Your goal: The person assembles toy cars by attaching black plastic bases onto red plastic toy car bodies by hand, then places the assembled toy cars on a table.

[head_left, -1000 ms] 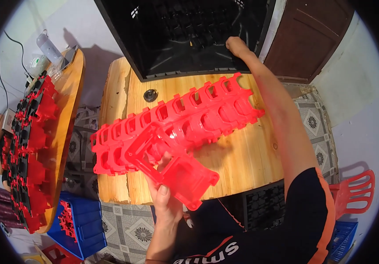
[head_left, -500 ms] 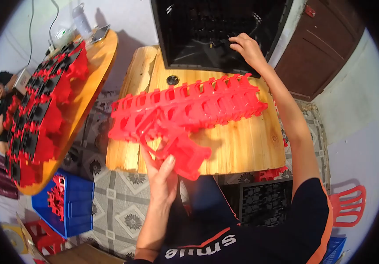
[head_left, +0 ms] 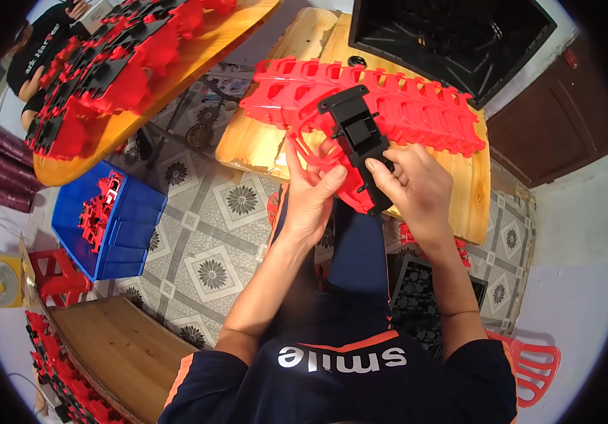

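Note:
My left hand [head_left: 311, 201] is closed around a red plastic part [head_left: 307, 145], its thumb on the near edge. A black plastic piece [head_left: 355, 127] with a square recess lies over the right side of that part. My right hand [head_left: 417, 184] grips the black piece at its lower right, fingers curled and thumb against it. Both pieces are held tilted above the near edge of the wooden table [head_left: 247, 145]. Behind them, rows of nested red plastic parts [head_left: 424, 106] lie across the tabletop.
A black bin [head_left: 445, 49] stands at the table's far side, near a small round black object [head_left: 357, 61]. Red and black assemblies [head_left: 113, 71] cover another table at left. Below it is a blue crate [head_left: 124, 240]. A black tray [head_left: 417, 297] sits by my legs. Another person [head_left: 39, 56] is far left.
My right hand has come back from the black bin with a black piece and brought it onto the red part in my left hand. The view has shifted.

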`<action>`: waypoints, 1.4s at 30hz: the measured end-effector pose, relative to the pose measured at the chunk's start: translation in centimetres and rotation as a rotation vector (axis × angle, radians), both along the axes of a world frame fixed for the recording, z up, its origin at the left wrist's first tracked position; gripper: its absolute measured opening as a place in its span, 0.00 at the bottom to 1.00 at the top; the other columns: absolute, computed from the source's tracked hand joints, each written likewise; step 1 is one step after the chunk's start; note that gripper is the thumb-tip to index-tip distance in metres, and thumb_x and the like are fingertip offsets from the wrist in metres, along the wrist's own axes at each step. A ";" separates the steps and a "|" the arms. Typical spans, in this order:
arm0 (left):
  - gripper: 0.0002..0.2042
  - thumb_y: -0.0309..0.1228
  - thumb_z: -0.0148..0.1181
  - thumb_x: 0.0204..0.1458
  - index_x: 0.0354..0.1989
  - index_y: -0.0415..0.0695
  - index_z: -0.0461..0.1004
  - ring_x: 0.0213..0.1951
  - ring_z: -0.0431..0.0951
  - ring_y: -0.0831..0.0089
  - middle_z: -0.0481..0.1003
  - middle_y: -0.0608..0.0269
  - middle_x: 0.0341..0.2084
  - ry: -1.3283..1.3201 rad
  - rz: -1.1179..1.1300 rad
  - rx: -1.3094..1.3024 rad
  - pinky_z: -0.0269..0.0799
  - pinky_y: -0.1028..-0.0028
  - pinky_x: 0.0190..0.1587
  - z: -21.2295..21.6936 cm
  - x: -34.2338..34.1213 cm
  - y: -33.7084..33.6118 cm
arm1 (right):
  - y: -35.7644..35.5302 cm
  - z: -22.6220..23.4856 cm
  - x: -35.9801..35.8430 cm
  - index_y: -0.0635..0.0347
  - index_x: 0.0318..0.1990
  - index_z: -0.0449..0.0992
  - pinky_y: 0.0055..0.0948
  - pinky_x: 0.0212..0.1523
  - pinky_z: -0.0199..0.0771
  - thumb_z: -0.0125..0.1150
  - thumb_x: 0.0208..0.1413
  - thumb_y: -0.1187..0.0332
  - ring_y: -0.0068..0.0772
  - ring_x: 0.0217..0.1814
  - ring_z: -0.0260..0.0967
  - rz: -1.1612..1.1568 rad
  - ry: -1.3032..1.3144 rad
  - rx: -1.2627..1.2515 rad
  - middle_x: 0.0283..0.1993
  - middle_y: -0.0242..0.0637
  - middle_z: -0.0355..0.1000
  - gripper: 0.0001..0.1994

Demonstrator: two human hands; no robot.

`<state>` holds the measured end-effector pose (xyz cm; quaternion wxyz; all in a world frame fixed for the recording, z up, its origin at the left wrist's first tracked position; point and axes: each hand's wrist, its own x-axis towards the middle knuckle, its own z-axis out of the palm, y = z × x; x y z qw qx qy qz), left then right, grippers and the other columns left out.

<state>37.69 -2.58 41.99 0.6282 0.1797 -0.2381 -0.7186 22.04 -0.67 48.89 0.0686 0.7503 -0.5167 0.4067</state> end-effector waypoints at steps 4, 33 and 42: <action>0.55 0.19 0.66 0.50 0.72 0.57 0.24 0.60 0.66 0.65 0.61 0.54 0.61 -0.003 -0.005 -0.055 0.64 0.64 0.63 0.5 0.5 0.7 | 0.7 -0.2 0.8 0.58 0.32 0.72 0.31 0.24 0.69 0.74 0.44 0.65 0.36 0.25 0.68 -0.005 0.015 -0.052 0.25 0.34 0.66 0.14; 0.55 0.21 0.60 0.50 0.71 0.56 0.16 0.62 0.65 0.59 0.56 0.47 0.64 -0.176 -0.045 -0.140 0.64 0.60 0.62 1.6 0.5 1.7 | -1.7 -1.5 -0.4 0.65 0.45 0.77 0.24 0.28 0.72 0.70 0.50 0.68 0.23 0.31 0.72 0.189 -0.474 0.151 0.37 0.37 0.72 0.16; 0.41 0.24 0.57 0.54 0.71 0.49 0.35 0.60 0.66 0.61 0.60 0.49 0.60 -0.326 -0.050 -0.107 0.69 0.60 0.59 2.0 0.1 2.6 | -1.8 -1.2 1.0 0.63 0.51 0.75 0.23 0.36 0.74 0.69 0.52 0.65 0.24 0.37 0.72 0.289 -0.479 0.132 0.42 0.35 0.70 0.20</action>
